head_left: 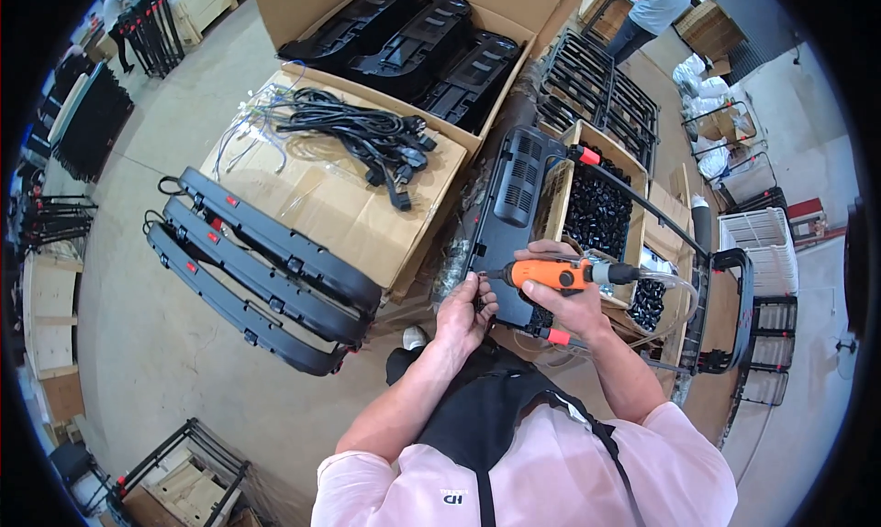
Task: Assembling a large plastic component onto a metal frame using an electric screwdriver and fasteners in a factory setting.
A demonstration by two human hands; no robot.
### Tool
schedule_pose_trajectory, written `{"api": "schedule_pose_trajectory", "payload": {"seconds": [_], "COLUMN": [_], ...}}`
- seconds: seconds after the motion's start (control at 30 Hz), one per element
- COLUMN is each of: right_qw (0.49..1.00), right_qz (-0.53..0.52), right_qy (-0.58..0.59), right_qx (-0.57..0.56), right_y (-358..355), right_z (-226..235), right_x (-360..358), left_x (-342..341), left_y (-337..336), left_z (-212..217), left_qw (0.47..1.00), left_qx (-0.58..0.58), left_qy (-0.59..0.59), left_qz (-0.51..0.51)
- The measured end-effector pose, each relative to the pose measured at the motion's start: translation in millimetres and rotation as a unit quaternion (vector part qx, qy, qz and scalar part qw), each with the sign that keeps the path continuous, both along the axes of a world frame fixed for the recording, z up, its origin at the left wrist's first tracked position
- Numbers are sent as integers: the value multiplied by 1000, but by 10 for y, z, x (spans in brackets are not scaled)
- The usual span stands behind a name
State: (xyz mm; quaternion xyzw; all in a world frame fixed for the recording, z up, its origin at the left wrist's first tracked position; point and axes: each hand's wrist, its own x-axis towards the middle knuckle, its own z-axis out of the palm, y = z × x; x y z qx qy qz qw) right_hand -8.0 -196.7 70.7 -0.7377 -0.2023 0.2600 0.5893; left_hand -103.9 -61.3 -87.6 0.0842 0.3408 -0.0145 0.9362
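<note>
My right hand [562,293] grips an orange power screwdriver [551,274] held level, its tip pointing left at the edge of a black plastic panel [514,206]. A clear hose trails from the tool's right end. My left hand [463,314] pinches the panel's near left edge right at the tool tip; what sits between its fingers is too small to tell. The panel lies tilted in front of me, with a vented grille at its far end.
A cardboard box [633,210] of small black parts stands right of the panel. Black cables [367,137] lie on a flat carton. Three long black panels [262,270] lean at left. A box of black mouldings [418,41] sits behind. A person [652,9] stands far off.
</note>
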Motion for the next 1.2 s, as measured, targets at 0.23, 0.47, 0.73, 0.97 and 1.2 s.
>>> {"api": "schedule_pose_trajectory", "payload": {"seconds": [0.23,0.47,0.73,0.97,1.2], "right_qw": [998,997,992,987,988], "right_qz": [-21,-47,-83,-112,-89], "right_qy": [-11,-21,0,-88,-122], "right_qx": [52,65,98,79,43], "right_y": [-573,-1176,-1527,-1288,-997], "right_z": [33,23,-35,-116,-441], "right_x": [476,1145,2254,3335,3737], "left_x": [668,1401,2264,2285,2399], "left_y": [-296,-748,-1319,-1499,-1377], "left_z": [258,370,425,321,148], "left_qw": [999,997,998,985,981], "left_qx": [2,-46,-39,3,27], "left_qy": [-21,-25,-5,-12,-39], "left_qz": [-31,-53,-47,-170,-187]}}
